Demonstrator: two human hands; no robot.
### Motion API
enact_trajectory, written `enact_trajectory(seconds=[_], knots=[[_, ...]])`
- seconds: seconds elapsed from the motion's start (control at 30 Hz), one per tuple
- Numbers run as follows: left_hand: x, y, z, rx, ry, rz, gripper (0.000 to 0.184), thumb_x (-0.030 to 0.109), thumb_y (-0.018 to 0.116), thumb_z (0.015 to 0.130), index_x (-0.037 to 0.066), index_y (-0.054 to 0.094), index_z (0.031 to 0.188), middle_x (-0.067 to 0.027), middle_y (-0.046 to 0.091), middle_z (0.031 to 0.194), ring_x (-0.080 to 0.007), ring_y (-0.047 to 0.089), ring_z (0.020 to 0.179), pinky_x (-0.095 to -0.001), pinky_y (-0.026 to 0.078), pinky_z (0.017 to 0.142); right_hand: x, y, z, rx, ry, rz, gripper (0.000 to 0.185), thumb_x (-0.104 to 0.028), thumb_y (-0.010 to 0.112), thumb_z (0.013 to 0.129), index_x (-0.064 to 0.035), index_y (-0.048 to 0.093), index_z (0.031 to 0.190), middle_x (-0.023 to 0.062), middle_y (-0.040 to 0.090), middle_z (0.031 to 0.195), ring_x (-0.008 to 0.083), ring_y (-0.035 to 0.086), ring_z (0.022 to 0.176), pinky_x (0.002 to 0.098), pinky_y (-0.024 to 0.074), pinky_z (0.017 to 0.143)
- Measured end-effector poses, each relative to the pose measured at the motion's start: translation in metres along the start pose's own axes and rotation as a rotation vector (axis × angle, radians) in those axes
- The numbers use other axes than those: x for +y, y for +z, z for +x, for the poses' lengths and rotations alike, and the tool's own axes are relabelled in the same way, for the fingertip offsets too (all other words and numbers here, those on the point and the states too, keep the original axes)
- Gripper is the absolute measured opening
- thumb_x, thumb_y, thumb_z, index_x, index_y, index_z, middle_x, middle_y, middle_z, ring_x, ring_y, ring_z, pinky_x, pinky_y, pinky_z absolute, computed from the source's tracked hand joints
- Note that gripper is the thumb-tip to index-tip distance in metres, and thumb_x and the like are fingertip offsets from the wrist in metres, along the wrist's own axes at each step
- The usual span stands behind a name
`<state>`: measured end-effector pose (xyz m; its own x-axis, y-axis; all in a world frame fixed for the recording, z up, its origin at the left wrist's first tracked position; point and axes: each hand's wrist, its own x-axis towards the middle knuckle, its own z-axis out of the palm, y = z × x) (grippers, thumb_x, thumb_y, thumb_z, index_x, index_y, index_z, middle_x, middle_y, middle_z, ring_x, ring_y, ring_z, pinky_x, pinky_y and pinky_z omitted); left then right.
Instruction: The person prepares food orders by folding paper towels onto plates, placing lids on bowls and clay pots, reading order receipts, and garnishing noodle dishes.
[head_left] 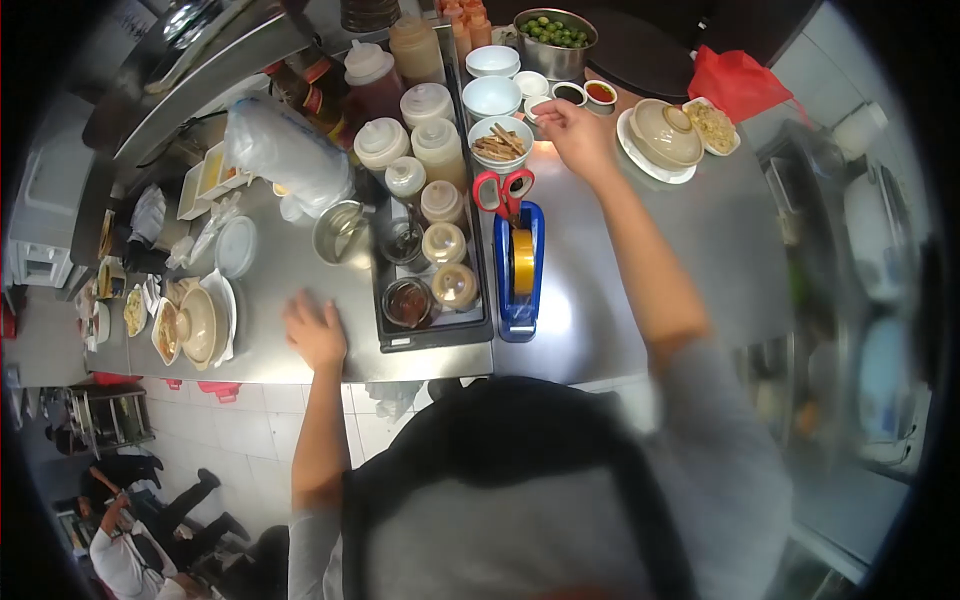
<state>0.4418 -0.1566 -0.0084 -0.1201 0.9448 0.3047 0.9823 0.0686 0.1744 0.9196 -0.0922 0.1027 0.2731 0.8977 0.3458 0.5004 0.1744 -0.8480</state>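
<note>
Upper centre: right hand at small white cup, fingers curled, cannot tell if clamped. Left of centre: left hand at counter, fingers apart. Judged step: handling cup; next needs steady grip.

Small white dish: round and shallow in appearance. It sits toward the far edge of the worktop, well apart from the near edge. Its surface is partly covered from view; contents cannot be determined.
</note>
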Motion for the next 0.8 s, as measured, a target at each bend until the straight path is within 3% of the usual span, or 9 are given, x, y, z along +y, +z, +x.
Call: enact_trajectory(seconds=[0.2, 0.3, 0.37, 0.47, 0.5, 0.53, 0.63, 0.67, 0.8], knots=[[0.005, -0.005, 0.002, -0.030, 0.012, 0.014, 0.058, 0.042, 0.051, 0.087, 0.011, 0.039, 0.134, -0.0188, 0.034, 0.138, -0.0336, 0.027, 0.131, -0.0492, 0.021, 0.105, 0.037, 0.037, 0.042, -0.256, 0.087, -0.337, 0.027, -0.017, 0.069, 0.074, -0.0051, 0.065, 0.098, 0.0127, 0.067, 0.086, 0.0243, 0.065, 0.077, 0.0329, 0.0508, 0.070], [0.010, -0.010, 0.003, 0.094, 0.103, 0.064, 0.051, 0.034, 0.055, 0.086, 0.006, 0.046, 0.128, -0.0232, 0.044, 0.129, -0.0381, 0.043, 0.118, -0.0473, 0.035, 0.097, 0.080, 0.073, 0.050, -0.208, -0.163, -0.519, 0.031, -0.019, 0.068, 0.074, -0.0080, 0.064, 0.103, 0.0138, 0.063, 0.074, 0.0263, 0.063, 0.070, 0.0361, 0.0507, 0.066], [0.005, -0.009, 0.005, 0.012, 0.076, -0.026, 0.053, 0.035, 0.054, 0.086, 0.008, 0.043, 0.131, -0.0210, 0.039, 0.134, -0.0377, 0.038, 0.123, -0.0490, 0.030, 0.100, 0.074, 0.068, 0.051, -0.176, -0.181, -0.489, 0.028, -0.019, 0.064, 0.077, -0.0097, 0.064, 0.104, 0.0140, 0.065, 0.077, 0.0285, 0.064, 0.075, 0.0399, 0.0503, 0.068], [0.004, -0.004, 0.006, -0.003, 0.056, -0.044, 0.053, 0.035, 0.054, 0.086, 0.008, 0.042, 0.131, -0.0204, 0.037, 0.135, -0.0383, 0.036, 0.124, -0.0492, 0.029, 0.101, 0.029, 0.023, 0.067, -0.084, -0.127, -0.224, 0.028, -0.021, 0.061, 0.082, -0.0130, 0.063, 0.108, 0.0104, 0.066, 0.078, 0.0287, 0.063, 0.071, 0.0397, 0.0503, 0.067], [0.002, -0.003, 0.005, 0.010, 0.054, -0.025, 0.053, 0.034, 0.054, 0.086, 0.008, 0.043, 0.130, -0.0206, 0.038, 0.135, -0.0387, 0.037, 0.123, -0.0488, 0.030, 0.101, 0.042, 0.006, 0.085, 0.005, -0.223, -0.291, 0.030, -0.016, 0.063, 0.081, -0.0137, 0.063, 0.111, 0.0061, 0.063, 0.075, 0.0135, 0.058, 0.062, 0.0275, 0.0486, 0.060], [0.000, -0.003, 0.005, 0.007, 0.058, -0.041, 0.053, 0.033, 0.055, 0.086, 0.008, 0.043, 0.130, -0.0208, 0.038, 0.134, -0.0388, 0.037, 0.123, -0.0487, 0.030, 0.101, 0.059, -0.022, 0.105, -0.028, -0.255, -0.164, 0.030, -0.012, 0.063, 0.081, -0.0128, 0.063, 0.111, 0.0033, 0.064, 0.078, 0.0117, 0.059, 0.067, 0.0265, 0.0494, 0.063], [0.000, -0.001, 0.006, 0.024, 0.067, -0.071, 0.051, 0.031, 0.056, 0.086, 0.006, 0.044, 0.129, -0.0223, 0.040, 0.132, -0.0402, 0.039, 0.121, -0.0483, 0.032, 0.099, 0.060, -0.101, 0.131, -0.010, -0.056, -0.203, 0.018, -0.004, 0.062, 0.080, -0.0047, 0.065, 0.098, 0.0082, 0.066, 0.095, 0.0157, 0.064, 0.076, 0.0219, 0.0496, 0.068], [0.001, -0.002, 0.007, 0.032, 0.089, -0.068, 0.051, 0.031, 0.055, 0.086, 0.006, 0.045, 0.128, -0.0228, 0.041, 0.131, -0.0407, 0.040, 0.120, -0.0480, 0.033, 0.098, 0.111, -0.128, 0.157, -0.076, -0.091, -0.286, 0.028, -0.015, 0.066, 0.081, -0.0083, 0.064, 0.108, 0.0034, 0.068, 0.089, 0.0099, 0.062, 0.079, 0.0239, 0.0493, 0.072], [0.008, -0.007, 0.009, 0.050, 0.124, -0.058, 0.049, 0.028, 0.055, 0.086, 0.003, 0.046, 0.126, -0.0248, 0.043, 0.128, -0.0424, 0.044, 0.115, -0.0474, 0.037, 0.095, 0.166, -0.176, 0.179, -0.167, 0.128, -0.467, 0.019, -0.013, 0.065, 0.077, -0.0070, 0.069, 0.094, 0.0047, 0.069, 0.079, 0.0109, 0.065, 0.072, 0.0252, 0.0513, 0.066]])
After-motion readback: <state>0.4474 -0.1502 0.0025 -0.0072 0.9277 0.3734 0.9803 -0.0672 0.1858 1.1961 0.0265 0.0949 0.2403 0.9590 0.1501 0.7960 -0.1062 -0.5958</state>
